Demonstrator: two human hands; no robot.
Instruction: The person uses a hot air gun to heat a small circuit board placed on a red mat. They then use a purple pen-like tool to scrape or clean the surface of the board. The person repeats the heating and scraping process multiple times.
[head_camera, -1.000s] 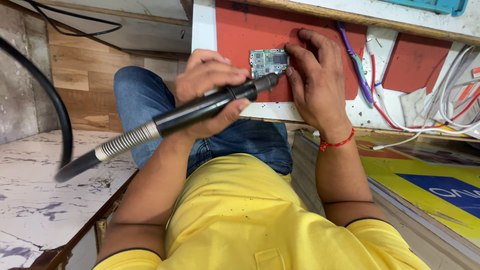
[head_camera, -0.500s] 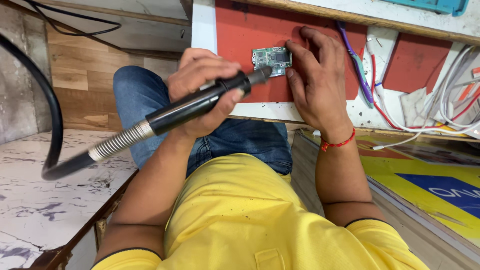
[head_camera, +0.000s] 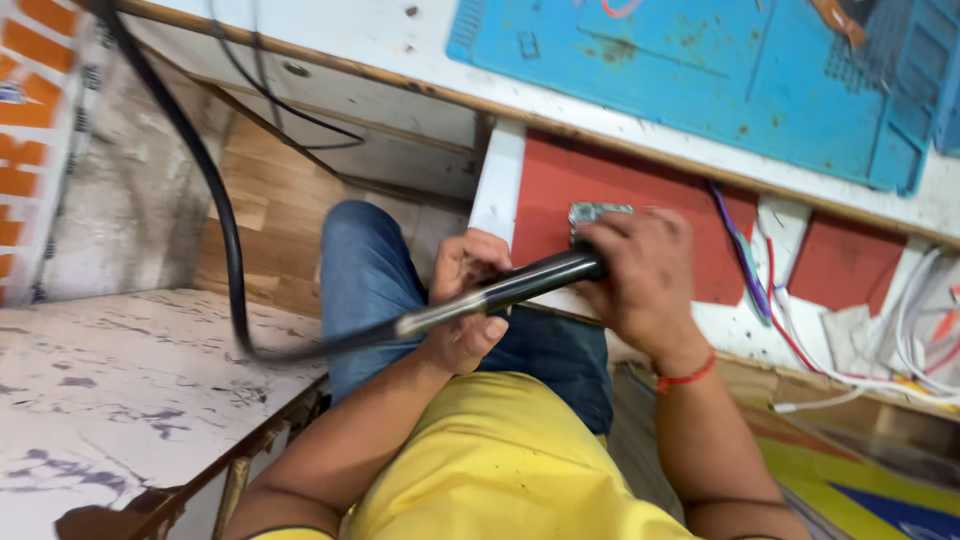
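My left hand (head_camera: 468, 310) is shut around a black pen-shaped tool (head_camera: 520, 285) with a metal collar and a thick black hose (head_camera: 215, 200) that trails off to the left. The tool's tip points right and disappears under my right hand (head_camera: 640, 280). My right hand rests its fingers on a small green circuit board (head_camera: 595, 212), which lies on a red mat (head_camera: 555, 185) on a low white shelf. Most of the board is covered by my fingers. A red thread circles my right wrist.
A blue work mat (head_camera: 700, 70) lies on the bench top above the shelf. Purple, red and white cables (head_camera: 800, 330) run over the shelf's right side. A marbled white slab (head_camera: 110, 400) sits at left, beside my knee in blue jeans.
The view has swung upward, bringing the blue mat into sight. The tool has tilted flatter and its tip has slid under my right hand. My right hand stays on the board.
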